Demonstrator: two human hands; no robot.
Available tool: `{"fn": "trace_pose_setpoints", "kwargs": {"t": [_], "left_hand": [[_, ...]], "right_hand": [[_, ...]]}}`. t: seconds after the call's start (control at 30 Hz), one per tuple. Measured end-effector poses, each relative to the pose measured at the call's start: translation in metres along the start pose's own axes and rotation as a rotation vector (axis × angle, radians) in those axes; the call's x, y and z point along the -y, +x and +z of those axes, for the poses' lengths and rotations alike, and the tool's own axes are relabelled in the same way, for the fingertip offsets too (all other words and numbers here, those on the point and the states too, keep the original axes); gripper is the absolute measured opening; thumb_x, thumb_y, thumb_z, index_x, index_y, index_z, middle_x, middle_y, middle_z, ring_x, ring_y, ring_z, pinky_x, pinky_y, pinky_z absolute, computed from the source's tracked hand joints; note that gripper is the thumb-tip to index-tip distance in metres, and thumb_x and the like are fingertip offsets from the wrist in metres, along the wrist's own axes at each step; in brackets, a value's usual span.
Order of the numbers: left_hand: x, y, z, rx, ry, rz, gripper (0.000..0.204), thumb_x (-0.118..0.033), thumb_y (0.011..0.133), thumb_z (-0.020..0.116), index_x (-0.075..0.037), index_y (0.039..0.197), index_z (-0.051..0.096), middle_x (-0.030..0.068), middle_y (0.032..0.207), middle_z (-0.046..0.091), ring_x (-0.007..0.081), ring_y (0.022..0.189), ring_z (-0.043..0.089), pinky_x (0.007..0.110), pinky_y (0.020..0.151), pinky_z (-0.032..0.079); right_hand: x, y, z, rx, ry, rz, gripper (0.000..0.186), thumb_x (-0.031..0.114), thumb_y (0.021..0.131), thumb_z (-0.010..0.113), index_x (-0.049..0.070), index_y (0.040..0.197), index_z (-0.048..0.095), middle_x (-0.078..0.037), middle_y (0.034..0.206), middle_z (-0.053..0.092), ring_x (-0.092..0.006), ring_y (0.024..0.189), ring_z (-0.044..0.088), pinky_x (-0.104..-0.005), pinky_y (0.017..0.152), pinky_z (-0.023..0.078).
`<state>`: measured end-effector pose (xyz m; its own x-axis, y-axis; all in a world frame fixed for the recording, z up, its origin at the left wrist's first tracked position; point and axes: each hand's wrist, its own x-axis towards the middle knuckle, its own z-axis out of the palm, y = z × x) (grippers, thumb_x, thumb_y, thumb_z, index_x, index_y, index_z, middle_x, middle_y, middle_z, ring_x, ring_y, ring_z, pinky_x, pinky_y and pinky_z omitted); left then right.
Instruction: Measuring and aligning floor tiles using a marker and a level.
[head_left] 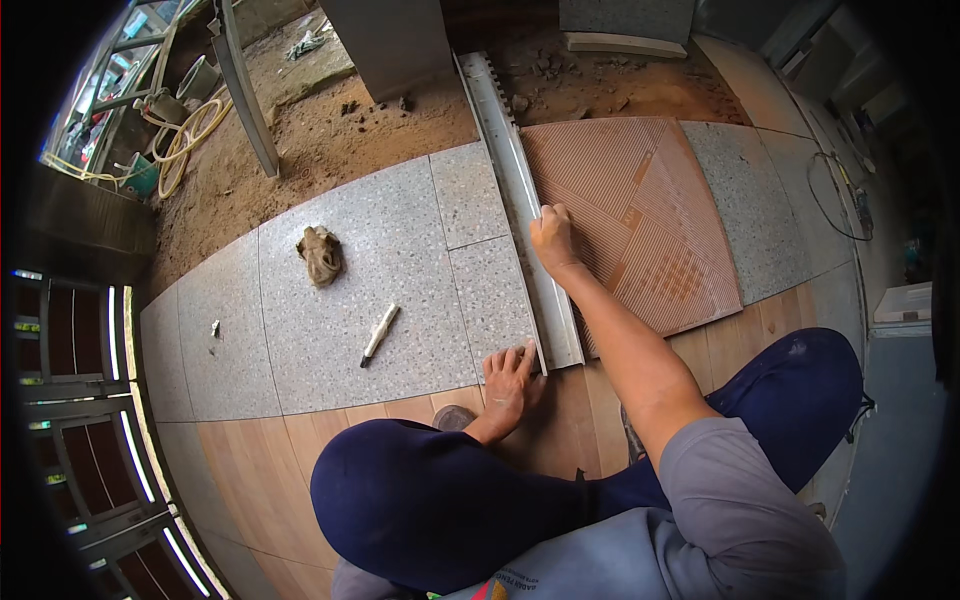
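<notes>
Where the long, dull metal channel (545, 290) runs away from the seated person, the right hand (553, 243) lies at its right edge, fingers curled into a loose fist; I cannot tell from my feed whether anything small is pinched inside. The left hand (510, 385) is down by the channel's near end, fingers spread and partly bent, fingertips beside its left edge, with no object in its grasp that I can see.

Just right of the channel lies the terracotta-coloured tile (650, 235), ribbed side up: fine parallel ridges slanting in different directions, smooth bands between them, and one patch of little squares. The channel has straight raised edges and a row of notches at its far end.

Counting, I get one channel, one ribbed tile and two bare hands. By the joints, I make out five speckled grey tiles (360, 210) left of the channel and two right of the ribbed tile, all with a stony, flecked surface. On the left-hand ones sit one crumpled brown cloth (320, 257) and one slim white marker (379, 336) with a dark tip. Wood-grained planks (365, 412) border the near side; crumbly brown soil (300, 175) borders the far side.
</notes>
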<state>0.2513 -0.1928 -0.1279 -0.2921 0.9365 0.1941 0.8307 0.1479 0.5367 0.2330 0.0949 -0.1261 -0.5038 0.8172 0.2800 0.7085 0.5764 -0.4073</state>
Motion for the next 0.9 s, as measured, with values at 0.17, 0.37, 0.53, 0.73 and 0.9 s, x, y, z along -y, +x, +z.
{"fn": "trace_pose_setpoints", "kwargs": {"t": [0.17, 0.37, 0.53, 0.73, 0.9], "left_hand": [[0.006, -0.006, -0.004, 0.022, 0.023, -0.009, 0.071, -0.025, 0.077, 0.082, -0.007, 0.141, 0.059, 0.0123, 0.123, 0.060, 0.0323, 0.116, 0.053, 0.049, 0.101, 0.038], [-0.002, 0.003, 0.000, -0.002, 0.018, 0.031, 0.072, -0.026, 0.078, 0.080, -0.006, 0.142, 0.056, 0.0119, 0.123, 0.058, 0.0309, 0.115, 0.052, 0.047, 0.101, 0.037], [-0.001, 0.002, -0.030, 0.051, -0.061, 0.002, 0.065, -0.023, 0.083, 0.076, -0.002, 0.141, 0.056, 0.0162, 0.124, 0.059, 0.0343, 0.115, 0.053, 0.048, 0.102, 0.039], [0.014, 0.057, -0.049, -0.045, -0.526, -0.250, 0.056, -0.032, 0.098, 0.067, 0.002, 0.141, 0.054, 0.0233, 0.117, 0.065, 0.0398, 0.105, 0.064, 0.047, 0.094, 0.050], [0.048, 0.128, -0.077, -0.080, -0.456, -0.378, 0.058, -0.041, 0.096, 0.069, 0.006, 0.129, 0.059, 0.0308, 0.114, 0.066, 0.0432, 0.105, 0.067, 0.049, 0.089, 0.052]], "right_hand": [[0.008, -0.006, 0.002, -0.043, 0.042, -0.090, 0.017, 0.017, 0.092, 0.059, 0.000, 0.086, 0.061, -0.021, 0.096, 0.062, -0.0413, 0.086, 0.064, -0.0509, 0.074, 0.054], [-0.022, 0.003, 0.009, 0.022, -0.263, -0.324, 0.015, 0.014, 0.093, 0.059, 0.000, 0.088, 0.061, -0.021, 0.096, 0.062, -0.0407, 0.085, 0.065, -0.0496, 0.074, 0.056], [0.000, -0.004, 0.006, -0.031, 0.153, -0.023, 0.013, 0.009, 0.094, 0.056, -0.002, 0.087, 0.059, -0.023, 0.094, 0.061, -0.0429, 0.084, 0.063, -0.0515, 0.076, 0.055], [0.008, 0.001, 0.007, -0.159, 0.269, 0.022, 0.014, 0.008, 0.091, 0.052, -0.004, 0.083, 0.056, -0.027, 0.091, 0.059, -0.0476, 0.084, 0.060, -0.0566, 0.079, 0.049], [0.062, -0.009, -0.001, -0.148, 0.350, 0.148, 0.017, 0.009, 0.090, 0.051, -0.007, 0.085, 0.058, -0.029, 0.090, 0.061, -0.0477, 0.088, 0.060, -0.0547, 0.082, 0.050]]}}
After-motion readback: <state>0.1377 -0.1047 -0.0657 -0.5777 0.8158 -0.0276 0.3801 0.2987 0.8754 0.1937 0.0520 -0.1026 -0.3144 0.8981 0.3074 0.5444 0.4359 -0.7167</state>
